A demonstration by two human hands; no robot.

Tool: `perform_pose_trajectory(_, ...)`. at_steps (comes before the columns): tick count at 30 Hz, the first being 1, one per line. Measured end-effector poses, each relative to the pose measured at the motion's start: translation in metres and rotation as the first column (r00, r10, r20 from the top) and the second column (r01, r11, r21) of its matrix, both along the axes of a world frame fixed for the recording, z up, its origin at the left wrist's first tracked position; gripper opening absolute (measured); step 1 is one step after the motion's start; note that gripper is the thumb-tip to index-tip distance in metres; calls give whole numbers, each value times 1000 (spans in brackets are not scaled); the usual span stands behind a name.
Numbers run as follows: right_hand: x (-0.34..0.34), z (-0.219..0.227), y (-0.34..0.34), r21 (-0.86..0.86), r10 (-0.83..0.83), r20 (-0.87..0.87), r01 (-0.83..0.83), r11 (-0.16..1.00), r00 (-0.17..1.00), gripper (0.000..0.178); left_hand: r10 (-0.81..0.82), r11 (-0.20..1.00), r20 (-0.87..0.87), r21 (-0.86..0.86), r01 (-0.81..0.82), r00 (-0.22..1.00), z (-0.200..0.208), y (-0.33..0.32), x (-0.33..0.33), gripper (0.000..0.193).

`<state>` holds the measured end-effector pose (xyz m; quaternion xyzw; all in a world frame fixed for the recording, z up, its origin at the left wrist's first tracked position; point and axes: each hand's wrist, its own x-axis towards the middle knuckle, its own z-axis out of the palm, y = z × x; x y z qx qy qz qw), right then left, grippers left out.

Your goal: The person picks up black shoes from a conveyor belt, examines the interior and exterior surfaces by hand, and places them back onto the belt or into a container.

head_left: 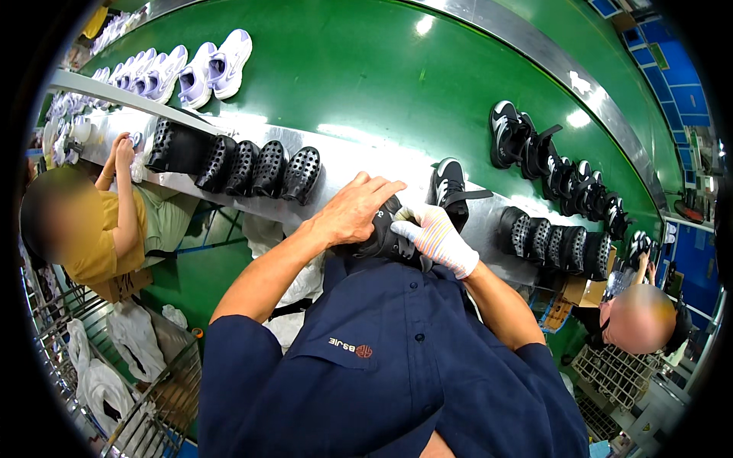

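Observation:
A black sneaker [376,243] is held close against the front of my dark blue shirt. My left hand [353,208], bare, lies over its far left side and grips it, the fingers pointing right. My right hand [443,238] wears a striped knitted glove and pinches the shoe's upper near the opening with thumb and fingers. Part of the shoe is hidden beneath both hands. Just beyond the glove, a second black sneaker [449,183] with a grey-white toe and a loose strap stands on the metal ledge [347,149].
Black perforated shoe-shaped forms [269,169] line the ledge at left; more forms [561,243] stand at right. Lilac-white sneakers [221,67] and black sneakers [540,153] sit on the green belt [359,69]. People work at both sides. A wire cart [164,382] is at lower left.

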<state>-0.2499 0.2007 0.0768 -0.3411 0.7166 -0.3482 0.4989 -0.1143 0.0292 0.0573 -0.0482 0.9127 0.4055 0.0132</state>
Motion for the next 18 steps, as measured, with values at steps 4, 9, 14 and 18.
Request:
perform_pose_trajectory(4,3,-1,-8,64,47,-66,-43,997,997,17,-15,1000,5,8,15,1000,1,-2,1,85)
perform_pose_trajectory(9,7,-18,-18,46,47,-527,-28,999,849,20,287,949,186,80,-305,940,-30,0,18,78)
perform_pose_trajectory(14,10,-31,-7,-37,-259,-408,267,963,875,23,628,716,484,-52,-696,610,-80,20,36,56)
perform_pose_trajectory(18,19,-71,-11,175,3,-495,96,980,869,51,608,604,638,13,-797,472,-81,36,5,50)
